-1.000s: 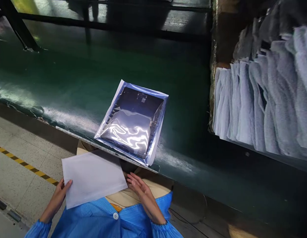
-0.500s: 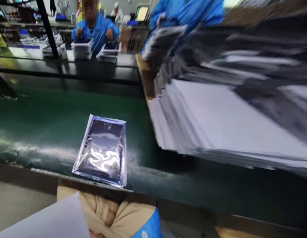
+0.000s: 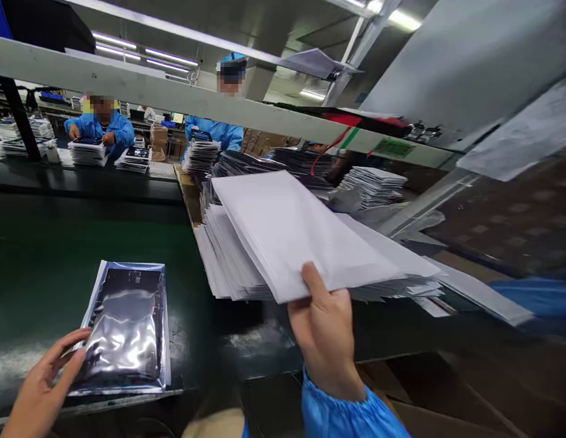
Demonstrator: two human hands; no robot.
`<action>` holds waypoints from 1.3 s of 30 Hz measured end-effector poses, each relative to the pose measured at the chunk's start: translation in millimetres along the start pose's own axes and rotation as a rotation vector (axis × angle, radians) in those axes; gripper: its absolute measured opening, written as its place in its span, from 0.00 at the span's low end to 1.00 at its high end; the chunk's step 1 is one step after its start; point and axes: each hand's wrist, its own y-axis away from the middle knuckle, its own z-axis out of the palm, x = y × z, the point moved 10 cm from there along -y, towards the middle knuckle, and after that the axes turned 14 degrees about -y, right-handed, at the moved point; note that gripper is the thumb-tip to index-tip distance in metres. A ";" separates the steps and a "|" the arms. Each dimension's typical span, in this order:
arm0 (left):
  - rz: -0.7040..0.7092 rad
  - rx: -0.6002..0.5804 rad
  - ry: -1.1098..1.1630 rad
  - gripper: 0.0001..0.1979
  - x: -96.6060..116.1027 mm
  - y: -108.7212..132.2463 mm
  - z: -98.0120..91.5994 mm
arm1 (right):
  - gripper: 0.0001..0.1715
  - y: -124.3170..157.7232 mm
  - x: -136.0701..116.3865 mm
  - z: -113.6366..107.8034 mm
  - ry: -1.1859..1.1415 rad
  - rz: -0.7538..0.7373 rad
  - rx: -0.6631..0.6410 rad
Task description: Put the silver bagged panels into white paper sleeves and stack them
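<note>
Plain white sheet [image 3: 287, 237] in right hand [image 3: 326, 331]

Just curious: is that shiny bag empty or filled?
Filled: a dark flat panel shows through the shiny bag, which the left hand touches.

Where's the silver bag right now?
Head view, lower left: the silver bag lies flat on the green belt at its near edge, the left hand touching its left side. The right hand grips a white sheet to its right.
</note>
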 end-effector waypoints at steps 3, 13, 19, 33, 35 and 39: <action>0.028 0.072 -0.120 0.33 -8.3 -6.7 7.8 | 0.37 -17.8 33.8 -7.7 -0.046 0.105 -0.046; 0.183 0.189 -0.411 0.28 -11.0 -5.9 8.9 | 0.27 -25.3 45.0 -8.6 0.023 0.264 -0.102; 0.172 0.208 -0.544 0.17 4.3 -18.2 9.8 | 0.21 43.2 50.4 -70.2 0.117 0.352 -0.040; 0.056 -0.044 -0.464 0.20 7.1 -30.7 15.0 | 0.31 169.1 204.4 -26.4 0.129 0.935 -0.413; 0.048 -0.083 -0.419 0.21 8.8 -25.8 17.8 | 0.30 169.0 201.4 -27.2 0.110 0.943 -0.390; 0.056 -0.181 -0.221 0.19 20.5 -12.9 20.2 | 0.29 169.8 197.0 -28.6 0.082 0.961 -0.346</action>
